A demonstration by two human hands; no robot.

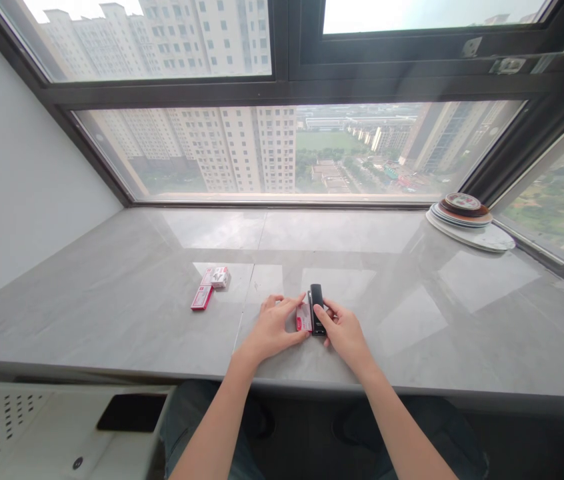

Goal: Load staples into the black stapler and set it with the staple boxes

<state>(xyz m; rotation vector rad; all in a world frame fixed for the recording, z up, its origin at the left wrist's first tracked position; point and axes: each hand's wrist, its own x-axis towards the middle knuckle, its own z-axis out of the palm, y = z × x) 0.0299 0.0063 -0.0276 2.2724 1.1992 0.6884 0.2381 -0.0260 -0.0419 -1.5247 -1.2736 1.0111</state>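
Observation:
My left hand [273, 327] has its thumb and index finger at the near and far ends of a small red-and-white box [304, 317], which lies on the grey counter. Right against that box stands a black stapler [317, 310], its long side pointing away from me. My right hand [345, 329] grips the stapler from the right, thumb on top and fingers along its far side. Some fingertips are hidden behind the stapler. Farther left sit a red-and-white box [203, 298] and a white box [220, 277], close together with another small pack.
The grey counter [127, 287] runs along a dark-framed window. Stacked round plates or mats [482, 233] are in the far right corner. Below the counter at left is a white perforated chair or shelf [27, 433] with a dark phone-like slab [131, 413] on it.

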